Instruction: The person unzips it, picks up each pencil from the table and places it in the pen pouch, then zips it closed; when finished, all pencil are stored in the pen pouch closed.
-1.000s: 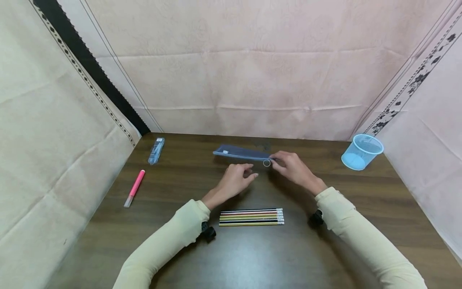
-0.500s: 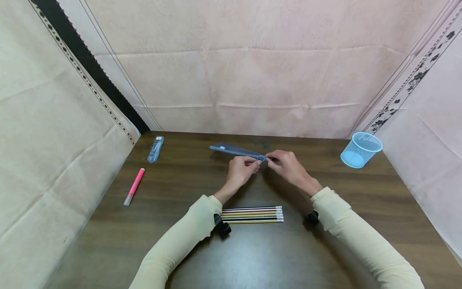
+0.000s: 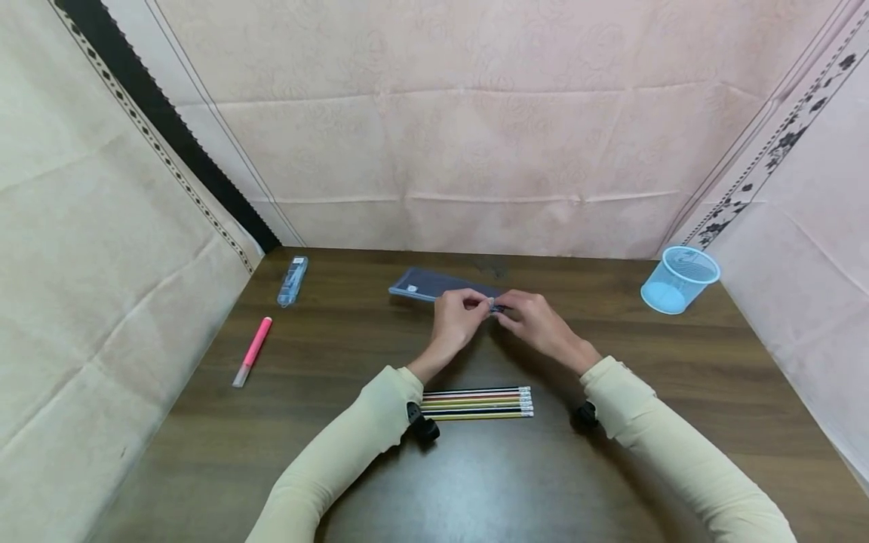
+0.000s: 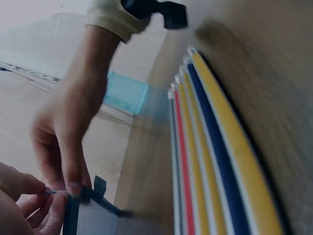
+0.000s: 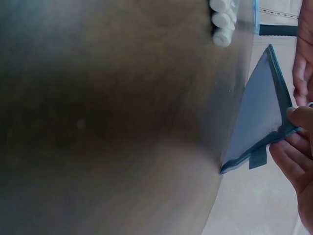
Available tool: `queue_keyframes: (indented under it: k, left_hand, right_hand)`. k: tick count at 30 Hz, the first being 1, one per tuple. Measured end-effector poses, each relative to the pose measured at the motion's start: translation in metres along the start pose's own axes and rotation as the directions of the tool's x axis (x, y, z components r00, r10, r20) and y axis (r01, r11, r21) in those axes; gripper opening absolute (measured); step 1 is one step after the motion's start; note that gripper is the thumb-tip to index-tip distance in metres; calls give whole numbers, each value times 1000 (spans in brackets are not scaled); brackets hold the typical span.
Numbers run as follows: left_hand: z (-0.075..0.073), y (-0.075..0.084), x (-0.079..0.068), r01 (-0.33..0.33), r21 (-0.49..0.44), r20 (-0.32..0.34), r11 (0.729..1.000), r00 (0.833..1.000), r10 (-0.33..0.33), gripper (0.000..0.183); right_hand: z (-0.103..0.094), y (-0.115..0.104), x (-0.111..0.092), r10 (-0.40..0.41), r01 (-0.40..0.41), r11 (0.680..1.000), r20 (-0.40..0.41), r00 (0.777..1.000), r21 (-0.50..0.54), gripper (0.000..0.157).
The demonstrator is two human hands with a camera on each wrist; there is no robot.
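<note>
A flat, see-through blue zip pouch [image 3: 424,285] with a small white label is held up over the far middle of the table. My left hand [image 3: 453,320] pinches the ring pull of its zipper, mostly covered by the fingertips. Close beside it, my right hand [image 3: 539,323] grips the pouch's right corner between thumb and fingers. In the right wrist view the pouch [image 5: 261,107] shows its dark blue edging and a small fabric tab [image 5: 258,157] by the right fingers. Nearer to me lies a row of several striped pencils [image 3: 478,403], partly covered by my left sleeve.
At the back right of the wooden table [image 3: 611,452] stands a light blue mesh cup [image 3: 679,280]. On the left lie a pink marker [image 3: 254,348] with a clear cap and a slim blue packet [image 3: 293,280]. Pale cloth [image 3: 434,151] hangs behind the table.
My left hand has moved right and up to the zipper end and taken hold of the ring pull. The pouch has shifted slightly left, its face now showing more.
</note>
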State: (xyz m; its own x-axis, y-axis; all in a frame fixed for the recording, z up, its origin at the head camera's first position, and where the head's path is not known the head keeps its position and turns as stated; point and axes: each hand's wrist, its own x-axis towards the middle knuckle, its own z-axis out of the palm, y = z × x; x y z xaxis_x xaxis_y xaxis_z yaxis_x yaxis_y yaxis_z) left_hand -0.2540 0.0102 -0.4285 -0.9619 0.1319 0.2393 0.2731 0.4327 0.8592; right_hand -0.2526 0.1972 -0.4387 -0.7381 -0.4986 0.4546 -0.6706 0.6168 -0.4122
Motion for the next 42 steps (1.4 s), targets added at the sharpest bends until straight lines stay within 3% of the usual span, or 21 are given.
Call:
queue_keyframes:
  k: [6,15,25,42]
  left_hand:
    - [-6,4,2,-17,-16,-49,1000,999,16,14]
    - [-13,-1,3,-12,-23,-40,1000,999,11,11]
    - [-19,-11,0,-46,48,-60,998,997,49,13]
    - [-44,-33,3,-17,127,-127,992,991,33,13]
  right_hand:
    - [4,0,-3,-32,32,999,-91,995,-1,22]
    - [2,4,-6,-77,75,997,-154,985,-23,21]
    - [-3,7,-9,-150,146,989,-148,978,-34,25]
    - [-9,17,-18,-130,127,991,-130,983,-31,29]
